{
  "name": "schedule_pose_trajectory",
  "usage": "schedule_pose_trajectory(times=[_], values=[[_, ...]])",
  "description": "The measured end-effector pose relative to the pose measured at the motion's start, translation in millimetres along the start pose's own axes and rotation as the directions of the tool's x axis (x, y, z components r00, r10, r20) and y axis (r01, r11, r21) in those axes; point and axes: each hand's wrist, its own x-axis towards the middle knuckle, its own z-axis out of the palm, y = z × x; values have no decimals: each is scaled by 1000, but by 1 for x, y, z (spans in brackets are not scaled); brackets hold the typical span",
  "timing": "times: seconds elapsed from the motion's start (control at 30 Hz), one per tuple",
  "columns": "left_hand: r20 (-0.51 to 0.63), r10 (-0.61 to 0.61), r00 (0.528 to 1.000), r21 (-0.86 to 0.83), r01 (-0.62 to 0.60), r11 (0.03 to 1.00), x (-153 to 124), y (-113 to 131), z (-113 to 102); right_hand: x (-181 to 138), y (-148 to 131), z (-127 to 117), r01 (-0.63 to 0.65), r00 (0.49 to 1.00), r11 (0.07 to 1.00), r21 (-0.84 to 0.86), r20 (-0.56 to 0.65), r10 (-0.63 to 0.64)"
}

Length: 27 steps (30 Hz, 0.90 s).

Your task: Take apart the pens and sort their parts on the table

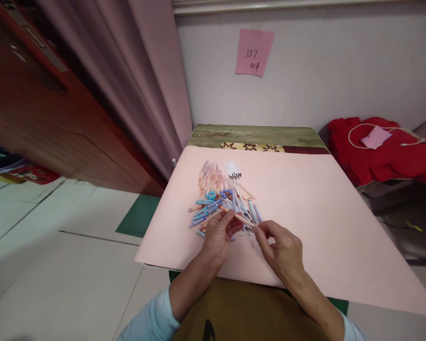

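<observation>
Between my two hands is a slim peach-orange pen [245, 220], slanting down to the right above the table. My left hand [218, 233] is closed around its left part, with the thumb on top. The fingertips of my right hand [279, 245] pinch its right end. Just beyond my hands lies a mixed pile of blue and orange pen parts [206, 210]. Small blue clips [210, 194] sit at the top of that pile. Behind it are clear pinkish pen barrels [212, 176] in a bunch. White refills with dark ends [232, 169] lie side by side to their right.
A pale pink sheet [305, 203] covers most of the table, whose green wood-look top [262, 132] shows at the back. At right, a red cloth [379, 161] bears a white cable. A pink note [254, 52] is on the wall. A wooden door [67, 123] stands at left.
</observation>
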Motion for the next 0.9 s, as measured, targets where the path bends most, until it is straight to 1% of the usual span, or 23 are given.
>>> schedule_pose_trajectory(times=[0.07, 0.13, 0.3, 0.4, 0.57, 0.67, 0.8, 0.9], values=[[5, -1, 1000, 7, 1, 1000, -1, 0, 1, -2, 3, 0, 1, 1000, 999, -50, 26, 0], [6, 2, 1000, 10, -2, 1000, -2, 0, 1, -3, 5, 1, -1, 999, 998, -61, 41, 3], [5, 12, 1000, 15, -12, 1000, -1, -1, 0, -5, 4, 0, -42, 999, 992, 117, 38, 37], [13, 12, 1000, 24, -12, 1000, -1, -1, 0, -5, 2, 0, -56, 998, 986, 156, 33, 51], [52, -7, 999, 88, 2, 996, -5, 0, 0, -6, 2, -1, -76, 997, 993, 89, 10, 75], [71, -31, 997, 110, 23, 994, -6, 0, -1, -8, 3, -1, -69, 997, 996, 52, 22, 68], [89, -71, 994, 70, 65, 995, -8, -3, 0, -11, 2, 1, -67, 995, 997, 46, 71, 63], [93, -74, 993, -1, 75, 997, -11, -7, 3, -13, 1, 2, -110, 988, 989, 103, 123, 97]])
